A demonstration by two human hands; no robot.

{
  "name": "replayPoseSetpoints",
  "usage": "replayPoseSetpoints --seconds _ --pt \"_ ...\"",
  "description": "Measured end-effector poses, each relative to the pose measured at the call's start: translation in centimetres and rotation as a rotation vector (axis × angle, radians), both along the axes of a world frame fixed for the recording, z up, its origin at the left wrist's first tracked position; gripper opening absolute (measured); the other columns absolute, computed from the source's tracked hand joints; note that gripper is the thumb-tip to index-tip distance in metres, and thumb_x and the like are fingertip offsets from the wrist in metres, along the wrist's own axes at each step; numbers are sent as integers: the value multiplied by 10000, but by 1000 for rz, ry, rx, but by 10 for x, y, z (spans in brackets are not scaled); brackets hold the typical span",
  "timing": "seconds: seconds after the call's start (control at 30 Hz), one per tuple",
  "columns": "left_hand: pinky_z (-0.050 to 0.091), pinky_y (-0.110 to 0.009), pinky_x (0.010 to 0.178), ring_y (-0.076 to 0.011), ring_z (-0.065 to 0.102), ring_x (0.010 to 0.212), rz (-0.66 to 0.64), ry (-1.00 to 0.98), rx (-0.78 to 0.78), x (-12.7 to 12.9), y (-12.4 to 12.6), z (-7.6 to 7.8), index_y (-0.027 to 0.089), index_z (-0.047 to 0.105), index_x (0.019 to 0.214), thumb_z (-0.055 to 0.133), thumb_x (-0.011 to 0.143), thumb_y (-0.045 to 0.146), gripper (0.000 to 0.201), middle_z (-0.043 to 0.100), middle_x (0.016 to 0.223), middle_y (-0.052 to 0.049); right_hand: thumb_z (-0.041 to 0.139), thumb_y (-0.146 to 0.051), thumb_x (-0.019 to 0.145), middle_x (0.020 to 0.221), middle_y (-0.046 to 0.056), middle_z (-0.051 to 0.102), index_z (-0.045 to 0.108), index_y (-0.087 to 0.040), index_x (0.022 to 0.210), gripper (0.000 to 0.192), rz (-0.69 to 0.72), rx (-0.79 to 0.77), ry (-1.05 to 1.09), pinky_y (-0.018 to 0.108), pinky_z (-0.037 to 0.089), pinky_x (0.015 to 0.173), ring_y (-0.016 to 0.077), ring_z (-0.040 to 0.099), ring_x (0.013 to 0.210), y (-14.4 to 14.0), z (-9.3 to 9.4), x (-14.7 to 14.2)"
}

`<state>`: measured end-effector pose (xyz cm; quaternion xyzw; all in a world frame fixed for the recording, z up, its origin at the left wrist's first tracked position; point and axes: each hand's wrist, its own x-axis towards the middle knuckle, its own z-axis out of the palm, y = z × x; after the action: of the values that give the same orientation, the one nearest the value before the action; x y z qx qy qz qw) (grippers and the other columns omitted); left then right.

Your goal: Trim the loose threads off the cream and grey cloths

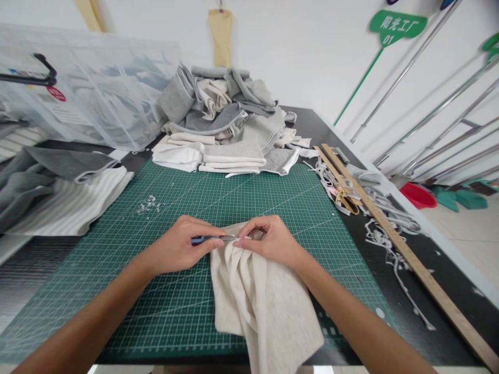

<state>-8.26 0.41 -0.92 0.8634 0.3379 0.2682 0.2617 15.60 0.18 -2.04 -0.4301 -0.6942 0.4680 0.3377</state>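
On the green cutting mat (163, 208), a cream cloth (257, 296) is being pinched at its top edge by the right hand (273, 241), while a blue-handled tool (212, 239), lying crosswise, is being gripped by the left hand (181, 249) and pointed rightward at that pinched edge.

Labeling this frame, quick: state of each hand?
Left hand: closed on a blue-handled tool.
Right hand: pinching the cream fabric.
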Motion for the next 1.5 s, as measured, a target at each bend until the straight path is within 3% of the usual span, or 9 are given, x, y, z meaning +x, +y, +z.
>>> replayPoseSetpoints --seconds 0.2,0.57,0.9,1.5 --pt "563 -247 688 -157 734 771 23 -23 -24 -3 1 -2 235 760 1059 646 897 270 202 784 954 -45 807 -316 730 748 42 749 741 -170 742 161 -1 26 -20 273 472 638 151 643 663 0 3 1" --pt "573 -245 663 -164 731 735 55 -70 -134 -3 4 -5 214 767 1051 658 884 280 211 786 932 -61 802 -320 729 759 42 750 734 -170 748 165 0 44 6 271 472 646 152 643 668 1 1 1" --pt "585 -247 717 -180 746 826 58 -85 -157 -3 5 -7 221 761 1069 650 888 303 228 782 969 -60 759 -310 775 782 34 747 744 -184 793 128 15 76 40 278 500 703 154 662 723 0 4 -1" --pt "582 -249 704 -178 744 849 66 -17 -116 -3 5 -7 216 765 1035 655 876 327 223 778 1004 -46 836 -337 689 728 66 749 759 -152 717 202 -6 -52 107 281 463 623 158 634 643 2 -3 -1"
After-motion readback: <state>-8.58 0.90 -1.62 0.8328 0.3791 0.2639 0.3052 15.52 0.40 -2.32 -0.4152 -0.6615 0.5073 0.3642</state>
